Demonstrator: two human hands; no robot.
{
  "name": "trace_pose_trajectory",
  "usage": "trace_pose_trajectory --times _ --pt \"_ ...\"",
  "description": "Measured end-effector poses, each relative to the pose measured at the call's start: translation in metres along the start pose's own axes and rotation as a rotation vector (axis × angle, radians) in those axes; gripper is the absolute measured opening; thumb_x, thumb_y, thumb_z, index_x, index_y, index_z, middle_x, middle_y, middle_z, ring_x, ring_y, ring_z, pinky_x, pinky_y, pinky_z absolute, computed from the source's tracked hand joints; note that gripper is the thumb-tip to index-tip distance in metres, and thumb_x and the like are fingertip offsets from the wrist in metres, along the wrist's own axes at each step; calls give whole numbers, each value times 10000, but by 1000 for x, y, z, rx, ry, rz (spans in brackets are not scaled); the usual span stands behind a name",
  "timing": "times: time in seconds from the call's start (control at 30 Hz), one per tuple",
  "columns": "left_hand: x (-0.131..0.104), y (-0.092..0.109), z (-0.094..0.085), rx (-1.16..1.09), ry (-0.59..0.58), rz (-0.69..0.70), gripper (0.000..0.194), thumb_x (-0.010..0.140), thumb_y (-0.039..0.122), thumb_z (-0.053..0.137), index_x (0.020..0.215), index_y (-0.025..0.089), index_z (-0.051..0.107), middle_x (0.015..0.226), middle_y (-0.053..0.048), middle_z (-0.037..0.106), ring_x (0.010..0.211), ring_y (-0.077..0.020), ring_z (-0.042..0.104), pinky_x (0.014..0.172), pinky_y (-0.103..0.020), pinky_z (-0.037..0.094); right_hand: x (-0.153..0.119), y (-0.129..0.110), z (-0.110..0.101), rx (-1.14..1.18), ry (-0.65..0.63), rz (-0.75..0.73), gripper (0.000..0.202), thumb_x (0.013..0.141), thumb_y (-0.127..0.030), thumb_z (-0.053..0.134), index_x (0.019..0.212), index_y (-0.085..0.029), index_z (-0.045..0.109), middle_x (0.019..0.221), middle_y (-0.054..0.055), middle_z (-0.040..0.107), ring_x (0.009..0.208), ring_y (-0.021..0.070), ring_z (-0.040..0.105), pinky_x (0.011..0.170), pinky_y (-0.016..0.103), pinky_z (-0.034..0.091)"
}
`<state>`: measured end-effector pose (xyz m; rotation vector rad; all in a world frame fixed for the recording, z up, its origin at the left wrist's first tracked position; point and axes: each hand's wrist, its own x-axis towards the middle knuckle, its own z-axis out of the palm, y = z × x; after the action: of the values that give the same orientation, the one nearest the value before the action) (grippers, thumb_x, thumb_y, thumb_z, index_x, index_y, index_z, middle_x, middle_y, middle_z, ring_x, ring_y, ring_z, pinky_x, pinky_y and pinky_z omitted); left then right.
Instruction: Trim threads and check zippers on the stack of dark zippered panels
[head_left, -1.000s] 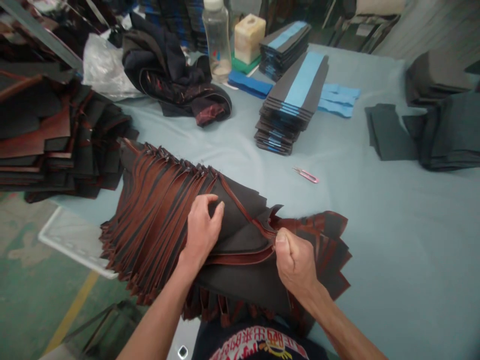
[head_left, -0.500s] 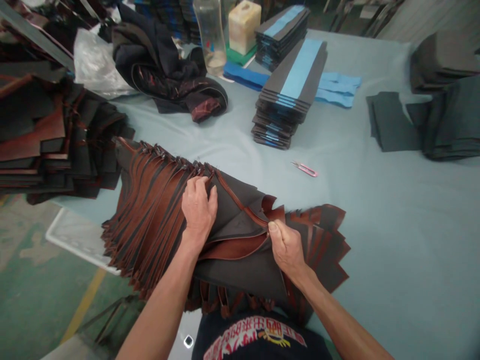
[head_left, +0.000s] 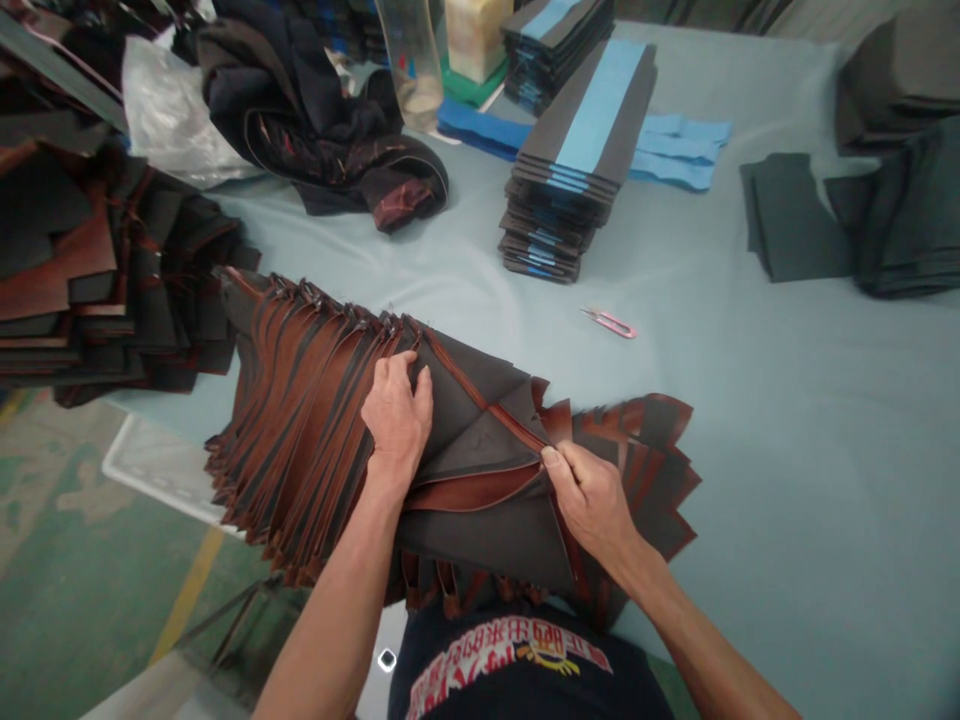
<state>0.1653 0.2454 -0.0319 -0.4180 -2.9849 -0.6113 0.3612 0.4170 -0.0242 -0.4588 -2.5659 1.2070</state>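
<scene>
A long, fanned row of dark grey fabric pieces with brown facings (head_left: 300, 420) lies across my lap and the table edge. On top of it, one dark piece (head_left: 480, 545) has a brown seam strip (head_left: 480, 395) running diagonally and a gap showing brown lining (head_left: 472, 488). My left hand (head_left: 399, 412) rests at the strip's upper end, its fingers curled closed on the fabric. At the lower end, my right hand (head_left: 589, 492) pinches the piece's edge between thumb and fingers. The strip is stretched straight between both hands. My left fingertips are partly hidden.
Pink-handled thread snips (head_left: 611, 323) lie beyond the pieces. Behind are stacked grey panels with blue stripes (head_left: 574, 170), a crumpled dark garment (head_left: 315, 130) and a clear plastic bottle (head_left: 412, 65). Dark fabric piles (head_left: 67, 270) stand left; more folded dark pieces (head_left: 802, 215) are right.
The view has shifted slightly, so the table items sit higher. My right hand has moved a little to the right with the pinched edge, and the seam strip looks straighter. My left hand stays put.
</scene>
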Motion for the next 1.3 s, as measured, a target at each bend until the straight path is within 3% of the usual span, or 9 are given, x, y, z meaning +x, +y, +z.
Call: trace_pose_trajectory --times 0.17,0.37,0.53,0.63,0.7,0.83,0.93,1.07,1.3 --pt "2 1 -7 -164 2 -15 298 946 331 627 1179 173 725 1149 -121 790 1046 -291 730 980 -418 542 -1 1 -1 9 -11 30 419 1072 -314 457 680 -265 317 591 -68 349 519 123 374 552 300 290" --pt "-6 8 -23 -449 -20 -156 354 926 414 641 1150 153 720 1025 -88 783 896 -236 734 849 -352 544 -1 3 -2 12 -25 43 418 1075 -327 453 680 -261 330 593 -70 348 514 114 395 546 289 300" --pt "-21 21 -29 -365 -83 -87 243 971 387 593 953 182 722 834 -29 727 757 -200 661 750 -324 459 -1 4 -2 -26 -65 52 440 1079 -363 427 663 -260 330 569 -67 363 500 115 393 540 290 306" --pt "-25 27 -31 -370 -127 -65 221 990 372 552 964 195 681 825 -16 690 738 -191 616 718 -317 425 0 2 -6 -181 -49 117 316 1041 -364 498 750 -244 512 595 -46 532 516 142 504 557 301 357" --pt "-25 31 -36 -457 -225 -81 234 1002 392 522 905 208 629 754 11 616 697 -179 572 686 -307 405 5 -1 -11 -338 26 118 134 952 -317 608 1018 -207 647 826 35 736 678 209 666 625 333 462" --pt "-32 40 -52 -642 -383 -72 321 1016 417 481 755 232 504 664 40 429 630 -155 454 634 -293 382 25 -10 -20 -432 -47 -277 510 835 -69 565 1338 -139 615 1411 188 695 1265 337 670 1049 515 540" --pt "-43 46 -64 -715 -432 -53 357 1024 413 463 714 237 449 656 39 367 605 -150 385 600 -290 364 39 -18 -21 -285 -137 -460 414 869 -14 508 1204 -192 675 1218 115 783 1155 275 726 1074 489 553" --pt "-58 49 -73 -766 -455 -79 370 1032 409 469 707 233 461 658 35 373 596 -148 376 580 -283 360 45 -32 -21 -125 96 -259 246 927 -111 592 1147 -196 661 1125 112 771 1078 243 746 964 414 621" --pt "-80 47 -78 -821 -485 -73 317 1050 394 503 888 210 703 769 -9 639 701 -175 569 634 -281 442 35 -40 -23 -118 147 -309 344 923 -114 624 1254 -208 637 1197 118 764 1138 256 733 1014 455 609"
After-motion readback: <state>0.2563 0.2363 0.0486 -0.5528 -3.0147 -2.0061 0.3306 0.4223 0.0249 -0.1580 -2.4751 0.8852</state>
